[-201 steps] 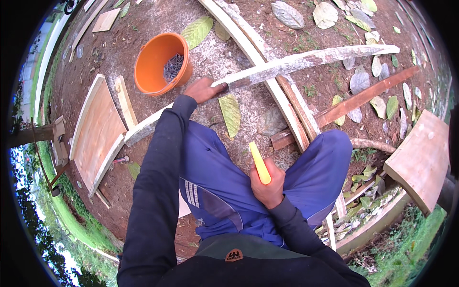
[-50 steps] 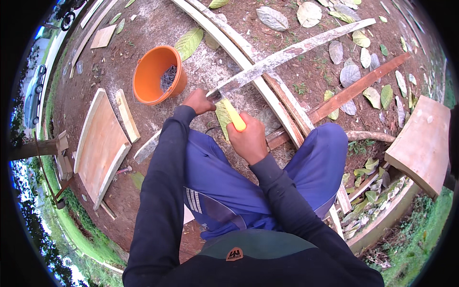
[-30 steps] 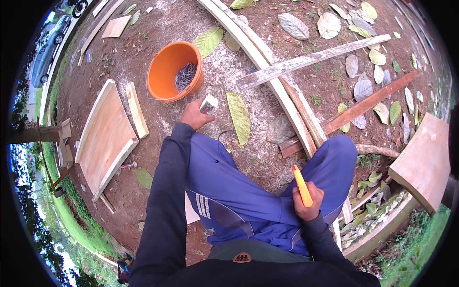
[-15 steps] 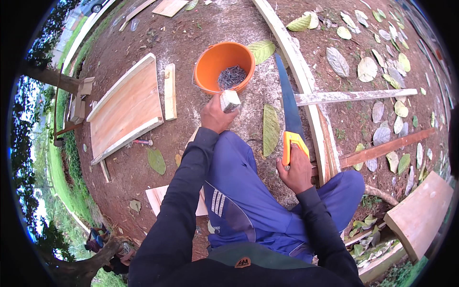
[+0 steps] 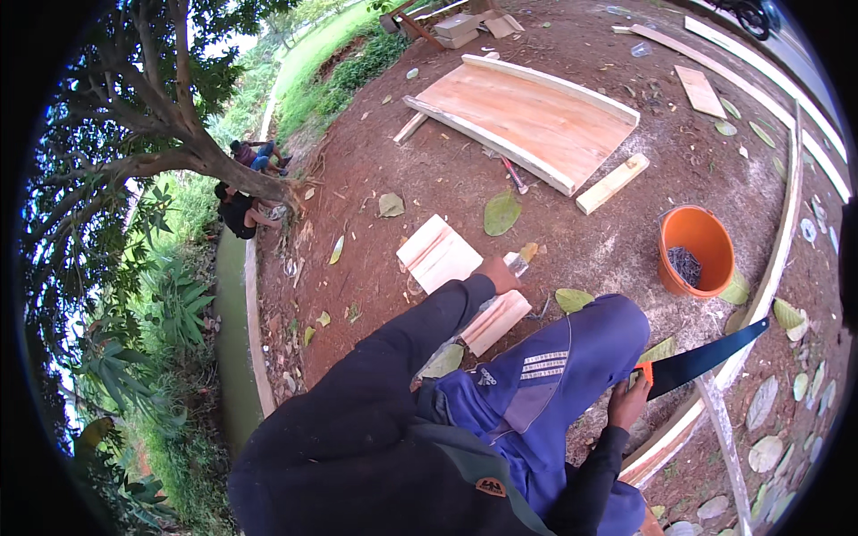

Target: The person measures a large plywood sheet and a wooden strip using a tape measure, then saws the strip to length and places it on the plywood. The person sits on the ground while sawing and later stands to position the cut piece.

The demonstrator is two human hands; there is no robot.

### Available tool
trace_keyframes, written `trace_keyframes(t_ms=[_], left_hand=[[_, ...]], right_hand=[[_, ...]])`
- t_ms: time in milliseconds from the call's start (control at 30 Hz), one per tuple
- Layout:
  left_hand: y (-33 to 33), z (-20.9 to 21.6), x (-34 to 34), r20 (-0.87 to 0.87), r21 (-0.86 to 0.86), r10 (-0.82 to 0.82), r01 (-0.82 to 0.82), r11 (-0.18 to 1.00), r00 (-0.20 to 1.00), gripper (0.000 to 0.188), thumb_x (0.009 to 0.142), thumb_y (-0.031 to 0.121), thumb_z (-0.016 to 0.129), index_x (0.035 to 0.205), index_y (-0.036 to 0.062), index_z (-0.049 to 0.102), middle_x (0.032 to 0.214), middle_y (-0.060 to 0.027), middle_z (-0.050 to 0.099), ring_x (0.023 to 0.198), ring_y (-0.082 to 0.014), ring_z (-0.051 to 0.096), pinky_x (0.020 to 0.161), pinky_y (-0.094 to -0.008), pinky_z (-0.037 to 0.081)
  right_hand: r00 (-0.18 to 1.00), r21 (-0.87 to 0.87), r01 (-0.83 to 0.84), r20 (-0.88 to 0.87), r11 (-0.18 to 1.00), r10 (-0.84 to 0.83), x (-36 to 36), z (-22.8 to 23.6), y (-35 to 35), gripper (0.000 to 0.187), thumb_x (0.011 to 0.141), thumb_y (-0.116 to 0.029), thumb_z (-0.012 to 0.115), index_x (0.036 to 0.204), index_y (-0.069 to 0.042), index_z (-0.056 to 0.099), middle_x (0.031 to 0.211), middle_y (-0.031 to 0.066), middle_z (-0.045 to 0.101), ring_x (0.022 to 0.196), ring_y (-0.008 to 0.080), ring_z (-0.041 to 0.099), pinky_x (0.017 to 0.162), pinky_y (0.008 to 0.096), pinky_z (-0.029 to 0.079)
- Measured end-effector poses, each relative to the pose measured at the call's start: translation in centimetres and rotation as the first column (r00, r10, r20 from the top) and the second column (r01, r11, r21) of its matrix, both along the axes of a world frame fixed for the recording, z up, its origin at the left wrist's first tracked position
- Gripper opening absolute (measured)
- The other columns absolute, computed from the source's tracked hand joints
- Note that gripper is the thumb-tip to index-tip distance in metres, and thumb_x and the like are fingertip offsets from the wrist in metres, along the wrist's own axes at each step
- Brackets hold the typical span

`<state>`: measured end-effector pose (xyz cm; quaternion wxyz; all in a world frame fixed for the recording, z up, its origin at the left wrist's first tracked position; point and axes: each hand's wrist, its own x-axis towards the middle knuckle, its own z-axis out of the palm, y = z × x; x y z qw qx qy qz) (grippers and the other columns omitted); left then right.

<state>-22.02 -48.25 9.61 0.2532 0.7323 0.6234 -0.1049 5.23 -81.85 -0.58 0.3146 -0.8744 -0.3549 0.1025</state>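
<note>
My right hand [image 5: 628,400] is closed round the yellow-orange handle of a handsaw [image 5: 706,360]; its dark blade points to the upper right, over a long timber [image 5: 767,290]. On the left, my left hand [image 5: 499,275] is wrapped round a piece of wood [image 5: 517,263] with a whitish end; fingers and sleeve hide part of it. This hand is over pale boards on the ground, with one board [image 5: 440,253] to its left and another piece [image 5: 496,323] just below it. An orange bucket [image 5: 672,239] holding nails [image 5: 685,265] stands beyond my knee.
A shallow plywood panel with raised edges [image 5: 536,116] lies ahead, with a hammer [image 5: 514,176] and a short batten [image 5: 612,183] beside it. Leaves scatter the soil. Two people [image 5: 239,213] sit by a tree [image 5: 228,170] at far left, near a green-water channel [image 5: 234,330].
My view has turned left. My left hand has moved from beside the bucket to the boards on the left, keeping the piece of wood. My right hand still grips the handsaw.
</note>
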Motion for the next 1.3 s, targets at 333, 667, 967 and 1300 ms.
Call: trace_keyframes(t_ms=[333,667,967,1300], left_hand=[[-18.0,-11.3,-27.5,-0.306,-0.3,-0.206,0.111,0.947,0.93,0.055,0.081,0.043,0.073,0.122,0.0064,0.074,0.115,-0.0225,0.075,0.101,-0.0385,0.074,0.09,-0.0478,0.057],[-21.6,-17.5,-24.2,-0.104,-0.326,-0.117,0.078,0.942,0.988,0.058,0.09,0.035,0.07,0.135,0.0004,0.058,0.116,-0.0291,0.072,0.108,-0.0461,0.07,0.092,-0.0545,0.055],[-19.9,-11.2,-17.9,0.086,-0.079,0.005,0.001,0.997,0.996,0.074,0.079,0.052,0.082,0.126,-0.0007,0.058,0.114,-0.0331,0.07,0.108,-0.0488,0.068,0.092,-0.054,0.054],[-21.2,-12.4,-25.4,-0.028,-0.179,0.142,-0.144,0.973,0.99,0.068,0.079,0.051,0.082,0.116,-0.0024,0.065,0.116,-0.0313,0.07,0.111,-0.0467,0.068,0.092,-0.0517,0.055]], right_hand=[[0.982,0.147,-0.073,-0.162,0.986,0.097,0.6,2.1,-0.7,0.034,0.095,-0.011,0.067,0.122,0.008,0.062,0.115,0.0263,0.064,0.106,0.0464,0.063,0.092,0.0511,0.05],[0.942,0.151,-0.091,-0.307,0.984,0.134,-0.6,2.8,-0.8,0.036,0.093,-0.017,0.068,0.123,0.003,0.066,0.108,0.0261,0.071,0.102,0.0422,0.069,0.089,0.0467,0.053],[0.909,0.226,0.04,-0.413,0.973,0.059,2.3,1.5,-3.5,0.047,0.1,-0.027,0.064,0.133,0.006,0.06,0.127,0.0216,0.069,0.116,0.0315,0.066,0.098,0.0415,0.051],[0.304,0.299,0.324,-0.931,0.898,0.2,0.4,6.0,-2.1,0.062,0.108,-0.053,0.048,0.143,-0.002,0.056,0.14,0.0108,0.061,0.125,0.0239,0.06,0.1,0.0407,0.049]])
